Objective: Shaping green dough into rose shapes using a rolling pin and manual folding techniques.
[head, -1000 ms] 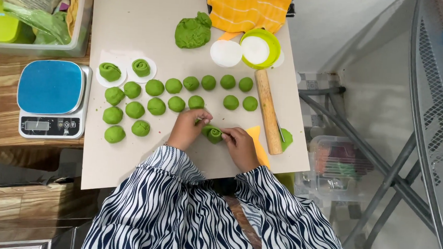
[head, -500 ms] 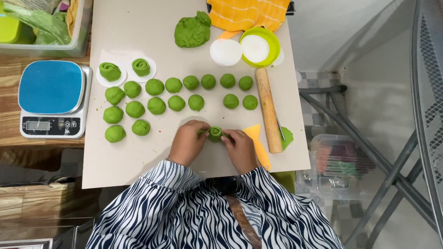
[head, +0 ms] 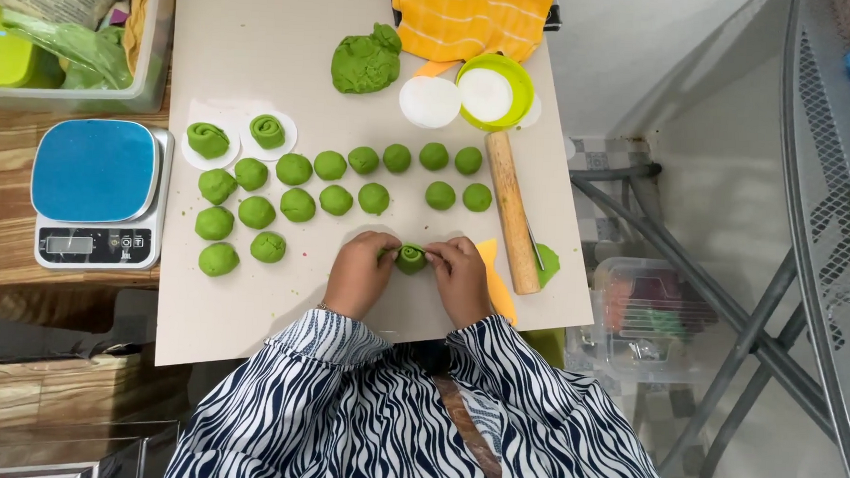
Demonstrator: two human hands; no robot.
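A small green dough roll (head: 411,258) sits on the beige board (head: 261,60) near its front edge. My left hand (head: 359,272) pinches it from the left and my right hand (head: 461,275) from the right. Beyond my hands lie several green dough balls (head: 297,205) in rows. Two rolled spirals (head: 267,131) rest on white paper discs at the far left. A large lump of green dough (head: 366,61) lies at the back.
A wooden rolling pin (head: 511,211) lies right of my hands, with a yellow scraper (head: 497,282) beside it. A green-rimmed bowl (head: 494,91) and white disc (head: 429,102) stand at the back. A blue-topped scale (head: 96,193) is left of the board. An orange cloth (head: 473,19) lies behind.
Both hands have closed in around the dough piece and rolled it up; it now stands as a small roll between my fingertips, shifted slightly right.
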